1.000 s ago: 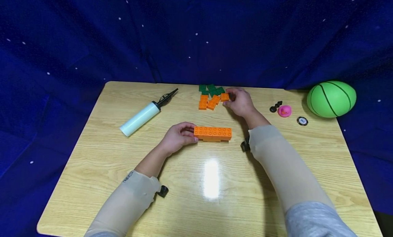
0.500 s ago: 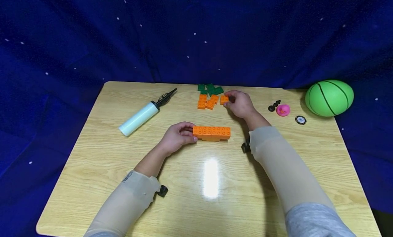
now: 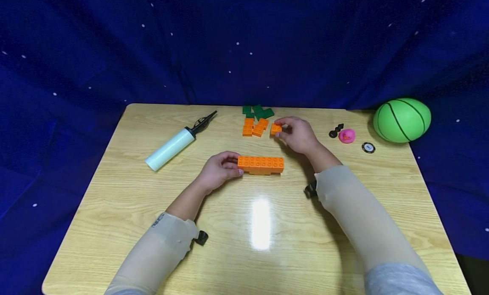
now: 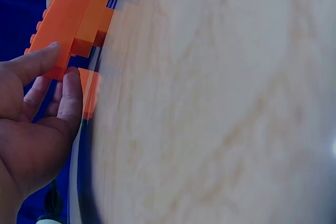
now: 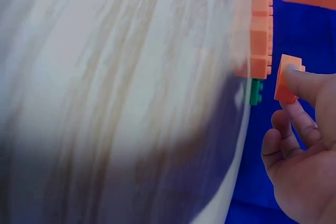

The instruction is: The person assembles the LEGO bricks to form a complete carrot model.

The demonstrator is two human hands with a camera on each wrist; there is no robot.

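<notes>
My left hand holds the left end of a long orange block assembly, thumb on the near side. The left wrist view shows this assembly as a studded long row with a narrower stepped part beneath. With thumb and fingers, my right hand pinches a small orange toy brick, studs up in the head view. The right wrist view has that brick apart from the table surface, between thumb and fingertips. Left of it lie several loose orange bricks, with several green bricks behind them.
A pale blue hand pump with a black nozzle lies at the left. Toward the right are a small black object, a pink rubber duck, a poker chip and a green ball. A blue curtain hangs behind the table.
My right hand has lifted the small orange brick and drawn it slightly toward me, away from the green bricks. The left hand keeps its hold on the assembly. The head view has shifted slightly.
</notes>
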